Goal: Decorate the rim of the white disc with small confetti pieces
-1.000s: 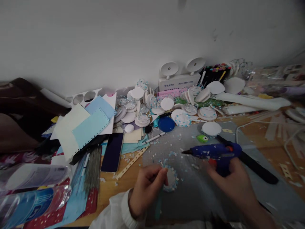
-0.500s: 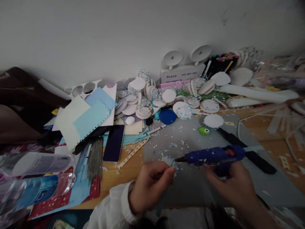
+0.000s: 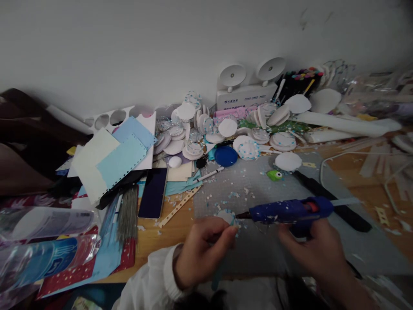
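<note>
My right hand (image 3: 318, 247) is wrapped around the handle of a blue glue gun (image 3: 287, 211), with a clear glue stick (image 3: 346, 201) jutting from its rear. The nozzle points left and meets, or nearly meets, the edge of a small white disc with blue bits (image 3: 226, 216). Thumb and fingers of my left hand (image 3: 206, 249) pinch that disc, covering its lower part. A light blue strip (image 3: 217, 277) hangs below the left hand. Beneath both hands lies a grey cutting mat (image 3: 258, 254) strewn with paper scraps.
Stacked white discs (image 3: 193, 150), a blue round lid (image 3: 226, 156) and a white twin-lamp box (image 3: 247, 98) line the wall. A phone (image 3: 153, 193), coloured papers (image 3: 122, 157) and plastic bottles (image 3: 48, 258) lie left. A black-handled tool (image 3: 351, 217) and a green fish-like piece (image 3: 274, 174) rest right.
The view has shifted very slightly. Both hands, the glue gun and the small disc hold nearly the same position.
</note>
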The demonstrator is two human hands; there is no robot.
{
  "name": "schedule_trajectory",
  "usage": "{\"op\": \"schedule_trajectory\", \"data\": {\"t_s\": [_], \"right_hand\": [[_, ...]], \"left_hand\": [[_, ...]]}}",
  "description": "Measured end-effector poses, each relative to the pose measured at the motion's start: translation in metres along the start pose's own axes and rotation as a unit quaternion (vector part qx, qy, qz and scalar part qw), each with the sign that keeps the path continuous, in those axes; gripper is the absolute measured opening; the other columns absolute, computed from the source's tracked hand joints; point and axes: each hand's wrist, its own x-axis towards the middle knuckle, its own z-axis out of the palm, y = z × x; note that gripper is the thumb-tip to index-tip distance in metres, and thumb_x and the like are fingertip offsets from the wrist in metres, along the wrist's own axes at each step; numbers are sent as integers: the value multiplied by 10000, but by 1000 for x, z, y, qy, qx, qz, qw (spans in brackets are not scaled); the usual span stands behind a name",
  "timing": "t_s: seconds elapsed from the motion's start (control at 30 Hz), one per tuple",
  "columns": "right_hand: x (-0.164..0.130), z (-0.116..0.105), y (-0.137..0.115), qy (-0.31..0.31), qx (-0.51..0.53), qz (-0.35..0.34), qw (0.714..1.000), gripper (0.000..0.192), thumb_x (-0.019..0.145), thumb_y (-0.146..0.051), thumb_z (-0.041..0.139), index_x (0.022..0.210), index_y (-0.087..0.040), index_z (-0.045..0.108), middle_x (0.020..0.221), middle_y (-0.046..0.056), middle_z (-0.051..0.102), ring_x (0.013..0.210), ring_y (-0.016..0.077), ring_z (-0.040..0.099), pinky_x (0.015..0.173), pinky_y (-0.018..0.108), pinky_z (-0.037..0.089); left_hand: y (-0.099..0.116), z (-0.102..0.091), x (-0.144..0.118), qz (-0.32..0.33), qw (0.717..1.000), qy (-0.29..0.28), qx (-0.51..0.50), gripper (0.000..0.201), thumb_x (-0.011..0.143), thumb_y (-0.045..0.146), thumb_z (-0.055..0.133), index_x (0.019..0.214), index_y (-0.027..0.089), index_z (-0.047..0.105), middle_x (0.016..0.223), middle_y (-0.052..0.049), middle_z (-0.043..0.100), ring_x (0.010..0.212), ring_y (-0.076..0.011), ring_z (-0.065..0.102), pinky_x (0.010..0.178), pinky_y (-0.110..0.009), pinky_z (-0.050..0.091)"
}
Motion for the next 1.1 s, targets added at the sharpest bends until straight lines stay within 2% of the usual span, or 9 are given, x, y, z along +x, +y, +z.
{"op": "schedule_trajectory", "data": {"t_s": [0.23,0.37,0.5,0.67,0.77,0.9,1.0,1.1], "right_hand": [[-1,0,4,22,-1,-71,997,192,704,-430,559,695,-264,464,467,-17,527,389,166,486,400,288,373],[-1,3,8,52,-45,-81,994,221,700,-460,560,747,-251,501,495,0,537,410,187,500,414,304,376],[10,3,10,63,-40,-115,991,272,738,-457,560,873,-221,540,658,58,643,574,242,619,507,330,451],[34,13,35,63,-79,-74,992,447,814,-524,505,1033,-136,532,840,161,654,744,315,646,579,380,477],[43,27,59,47,-127,-83,987,430,865,-446,429,1083,-84,508,868,200,630,770,328,624,635,413,478],[44,38,77,29,-155,-107,982,320,875,-367,393,991,-104,536,836,197,605,819,344,598,705,459,461],[37,26,80,29,-202,-115,972,324,863,-412,437,965,-123,542,868,212,602,876,385,581,723,504,453],[23,1,75,45,-256,-111,959,328,842,-440,506,946,-132,550,861,223,602,844,404,585,686,522,463]], "left_hand": [[-1,0,0,13,1000,-5,15,441,932,338,467,538,152,540,498,0,496,492,-87,433,487,-200,316],[0,-1,1,19,1000,-4,16,469,936,365,463,526,148,531,487,3,479,485,-84,419,482,-197,314],[1,-1,-1,18,1000,-9,4,497,934,414,467,532,135,556,488,3,471,484,-82,415,471,-191,309],[-3,2,-5,-9,999,8,-34,510,920,432,488,561,107,647,498,-18,517,496,-90,443,491,-196,333],[-8,3,-9,-36,997,42,-61,483,907,432,513,598,108,694,525,-35,575,524,-108,484,517,-211,352],[-20,2,-18,-61,987,108,-105,421,888,420,555,622,144,730,584,-33,644,603,-133,555,607,-226,396],[-30,0,-23,-83,974,160,-134,378,863,409,594,608,168,734,575,-12,645,600,-129,546,614,-228,396],[-38,2,-24,-101,962,198,-159,355,845,401,610,599,179,737,575,-4,652,613,-132,552,627,-230,402]]}}
